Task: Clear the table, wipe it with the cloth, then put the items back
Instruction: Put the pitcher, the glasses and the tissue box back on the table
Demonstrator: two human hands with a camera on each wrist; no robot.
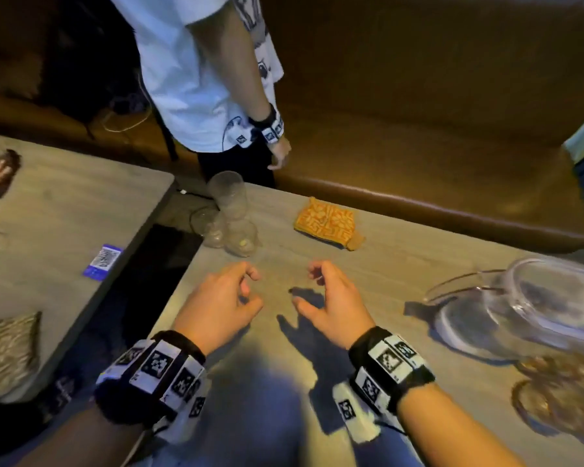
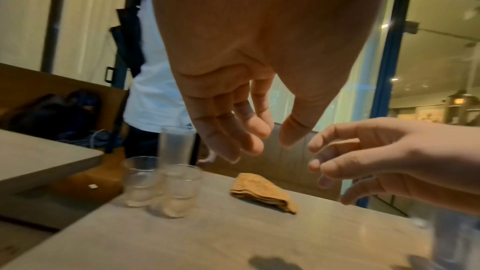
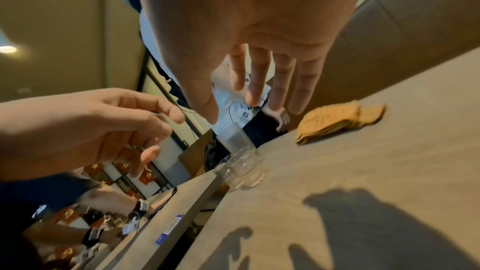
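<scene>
Folded orange cloth [image 1: 325, 220] lying flat on the surface [image 1: 402, 264].
Patterned weave, layered edges; left hand [image 1: 216, 306] and right hand [image 1: 331, 305] hover loosely curled, holding nothing.

— How is the light behaving?
— Dim, warm light is filling the room; the bench [image 1: 418, 96] is sinking into deep brown gloom. A brighter patch is falling on the table [image 1: 402, 264] from above and behind, so both hands are throwing hard dark shadows [image 1: 304, 318] forward onto it.
— Any glare?
— A ceiling lamp [image 3: 7, 49] is blooming at the left edge of the right wrist view, and pale glass panels are glowing behind the left hand [image 2: 246, 69].
— Sharpness?
— The glasses [image 1: 230, 214] are smearing with motion blur, the glass dish [image 1: 536, 298] too. Both palms are sitting too close and going soft. Straight edges are bowing toward the corners.
</scene>
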